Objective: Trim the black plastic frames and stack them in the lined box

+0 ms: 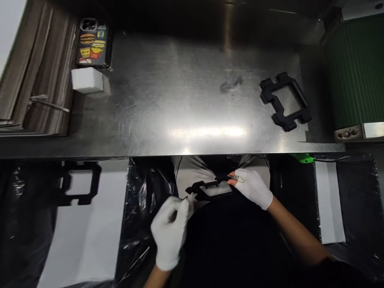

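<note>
Both white-gloved hands work below the steel table's near edge: the right hand (253, 187) pinches one end of a flat black plastic frame (207, 189), while the left hand (170, 232), fingers curled narrow, touches its other end. Beyond them on the brushed steel table (180, 108), well apart to the right, lies a second black frame (285, 101); far left sit a white block (87, 80) and a burger-patterned phone (93, 42).

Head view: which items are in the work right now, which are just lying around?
In hand:
- right hand grips a black frame part
- left hand pinches something small at its near end

Lying about:
- second black frame on the steel table
- phone
- white block
</note>
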`<state>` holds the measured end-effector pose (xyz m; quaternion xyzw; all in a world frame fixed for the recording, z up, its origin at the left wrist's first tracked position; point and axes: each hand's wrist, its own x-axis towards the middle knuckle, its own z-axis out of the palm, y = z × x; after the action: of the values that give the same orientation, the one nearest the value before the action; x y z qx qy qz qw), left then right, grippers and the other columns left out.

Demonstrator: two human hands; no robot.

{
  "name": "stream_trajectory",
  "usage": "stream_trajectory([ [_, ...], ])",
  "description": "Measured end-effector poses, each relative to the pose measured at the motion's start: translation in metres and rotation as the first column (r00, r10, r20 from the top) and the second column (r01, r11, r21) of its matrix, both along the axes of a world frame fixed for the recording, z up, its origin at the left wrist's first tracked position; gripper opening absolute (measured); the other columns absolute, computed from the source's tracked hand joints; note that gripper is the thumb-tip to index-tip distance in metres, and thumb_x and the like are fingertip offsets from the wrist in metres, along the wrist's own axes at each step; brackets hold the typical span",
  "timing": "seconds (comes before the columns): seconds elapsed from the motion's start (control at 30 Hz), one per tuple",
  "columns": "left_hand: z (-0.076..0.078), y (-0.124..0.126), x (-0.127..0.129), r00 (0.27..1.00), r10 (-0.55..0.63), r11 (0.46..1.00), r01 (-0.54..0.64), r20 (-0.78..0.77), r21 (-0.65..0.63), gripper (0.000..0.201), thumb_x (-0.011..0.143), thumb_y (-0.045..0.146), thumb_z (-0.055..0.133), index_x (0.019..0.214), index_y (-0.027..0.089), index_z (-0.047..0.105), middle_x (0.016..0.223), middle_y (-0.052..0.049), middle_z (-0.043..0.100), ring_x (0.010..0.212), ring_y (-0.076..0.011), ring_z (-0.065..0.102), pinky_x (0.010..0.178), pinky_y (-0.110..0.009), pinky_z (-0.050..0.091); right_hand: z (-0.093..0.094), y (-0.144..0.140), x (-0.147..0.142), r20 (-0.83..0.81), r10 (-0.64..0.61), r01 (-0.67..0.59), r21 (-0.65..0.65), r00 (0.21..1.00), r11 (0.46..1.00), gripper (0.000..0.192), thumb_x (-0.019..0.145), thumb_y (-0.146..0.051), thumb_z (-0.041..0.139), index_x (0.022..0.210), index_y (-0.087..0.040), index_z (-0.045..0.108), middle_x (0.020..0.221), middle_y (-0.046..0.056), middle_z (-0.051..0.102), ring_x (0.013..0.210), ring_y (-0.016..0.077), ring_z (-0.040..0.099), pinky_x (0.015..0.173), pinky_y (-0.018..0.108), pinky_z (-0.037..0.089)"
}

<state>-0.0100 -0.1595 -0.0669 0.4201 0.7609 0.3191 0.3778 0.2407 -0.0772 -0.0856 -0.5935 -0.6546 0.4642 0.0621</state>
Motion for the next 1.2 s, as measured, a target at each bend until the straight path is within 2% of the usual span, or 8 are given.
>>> stream_trajectory([
  [0.1,-0.004,-0.013,0.019,0.952,0.03,0.977,0.036,0.305,-0.211,0.044,0.096,0.063,0.069,0.091,0.021,0.079,0.094,-0.008,0.078,0.092,-0.0268,0.073,0.085,-0.037,0.058,0.001,-0.019,-0.02,-0.083,-0.187,0.185,-0.041,0.979,0.982,0.018,0.104,-0.039,0.071,0.111,-0.024,0.08,0.102,0.003,0.083,0.094,0.0202,0.076,0.086,0.031,0.056],
  [0.2,-0.01,-0.005,0.038,0.794,0.188,0.968,-0.05,0.579,-0.246,0.06,0.098,0.07,0.065,0.132,0.021,0.07,0.13,-0.014,0.077,0.121,-0.0298,0.073,0.107,-0.042,0.057,0.006,-0.04,-0.041,-0.241,-0.225,0.205,-0.105,0.944,0.973,0.024,0.102,-0.048,0.074,0.11,-0.025,0.079,0.101,0.002,0.082,0.093,0.0208,0.075,0.088,0.032,0.057],
  [0.27,-0.012,0.006,0.041,0.735,0.23,0.97,-0.124,0.638,-0.207,0.053,0.099,0.068,0.065,0.121,0.02,0.069,0.122,-0.012,0.078,0.113,-0.0262,0.074,0.102,-0.038,0.059,0.012,-0.051,-0.047,-0.335,-0.167,0.137,-0.111,0.927,0.984,0.038,0.099,-0.059,0.074,0.116,-0.025,0.076,0.109,0.004,0.08,0.097,0.0223,0.074,0.09,0.034,0.057],
  [0.4,-0.012,0.014,0.031,0.843,0.144,0.961,0.007,0.518,-0.278,0.035,0.092,0.056,0.072,0.096,0.022,0.06,0.066,0.004,0.061,0.059,-0.0164,0.059,0.06,-0.029,0.05,0.027,-0.057,-0.031,-0.333,-0.158,0.162,-0.014,0.93,0.987,0.05,0.112,-0.063,0.042,0.128,-0.022,0.065,0.128,0.012,0.069,0.113,0.0243,0.069,0.099,0.038,0.056],
  [0.5,-0.013,0.005,0.027,0.951,-0.155,0.9,0.248,0.269,-0.358,0.031,0.087,0.045,0.071,0.107,0.022,0.066,0.076,0.0,0.071,0.066,-0.0216,0.067,0.065,-0.033,0.053,0.03,-0.055,-0.014,-0.191,-0.069,0.055,-0.076,0.979,0.996,0.041,0.118,-0.049,0.032,0.106,-0.024,0.062,0.106,0.006,0.071,0.097,0.0206,0.068,0.087,0.033,0.053],
  [0.6,-0.013,-0.006,0.032,0.873,-0.488,0.769,0.433,0.006,-0.47,0.04,0.092,0.041,0.066,0.126,0.02,0.069,0.093,-0.009,0.081,0.089,-0.0328,0.079,0.081,-0.041,0.056,0.027,-0.061,-0.01,-0.073,0.236,-0.246,-0.242,0.969,0.938,0.036,0.118,-0.046,0.037,0.097,-0.024,0.056,0.085,-0.001,0.068,0.073,0.0168,0.062,0.067,0.029,0.04],
  [0.7,-0.012,-0.013,0.039,0.76,-0.643,0.661,0.488,-0.095,-0.57,0.048,0.097,0.044,0.063,0.136,0.016,0.066,0.089,-0.011,0.082,0.088,-0.0373,0.081,0.079,-0.042,0.055,0.025,-0.071,-0.017,0.085,0.404,-0.368,-0.275,0.911,0.888,0.036,0.119,-0.047,0.035,0.106,-0.023,0.059,0.094,0.002,0.075,0.075,0.018,0.067,0.063,0.03,0.031],
  [1.2,-0.012,-0.016,0.043,0.694,-0.703,0.633,0.515,-0.153,-0.578,0.042,0.101,0.054,0.057,0.118,0.018,0.07,0.081,-0.008,0.081,0.076,-0.0322,0.079,0.069,-0.038,0.047,0.026,-0.072,-0.03,0.237,0.475,-0.413,-0.267,0.847,0.87,0.041,0.119,-0.045,0.032,0.117,-0.021,0.065,0.1,0.006,0.08,0.081,0.0221,0.076,0.062,0.033,0.033],
])
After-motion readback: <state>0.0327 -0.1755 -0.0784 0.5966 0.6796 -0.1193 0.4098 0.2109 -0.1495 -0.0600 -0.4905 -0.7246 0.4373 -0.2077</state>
